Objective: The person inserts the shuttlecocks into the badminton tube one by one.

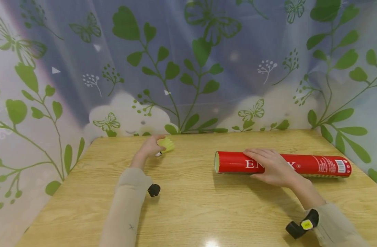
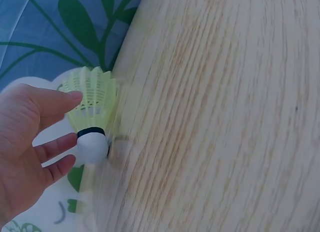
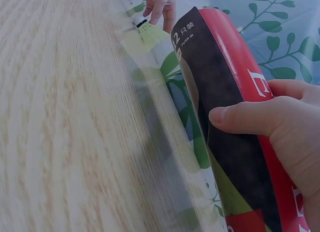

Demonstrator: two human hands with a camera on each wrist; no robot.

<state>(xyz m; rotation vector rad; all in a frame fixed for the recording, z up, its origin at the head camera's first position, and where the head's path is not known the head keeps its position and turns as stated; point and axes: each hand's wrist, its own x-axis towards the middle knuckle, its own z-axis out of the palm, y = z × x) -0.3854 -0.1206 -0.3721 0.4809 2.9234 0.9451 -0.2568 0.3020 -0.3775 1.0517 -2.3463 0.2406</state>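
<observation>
At the back left of the table, my left hand holds a yellow shuttlecock by its skirt. In the left wrist view the fingertips lie against the yellow skirt, while the white base with its black band points away from the skirt, close to the wood. My right hand grips a long red shuttlecock tube from above near its middle. The tube lies sideways in the head view, its round end facing left. In the right wrist view the thumb presses on the tube's black panel.
Both hands work over a light wood-grain table. A curtain with green leaves and butterflies hangs along the back edge and both sides. Black wrist cameras sit on the sleeves.
</observation>
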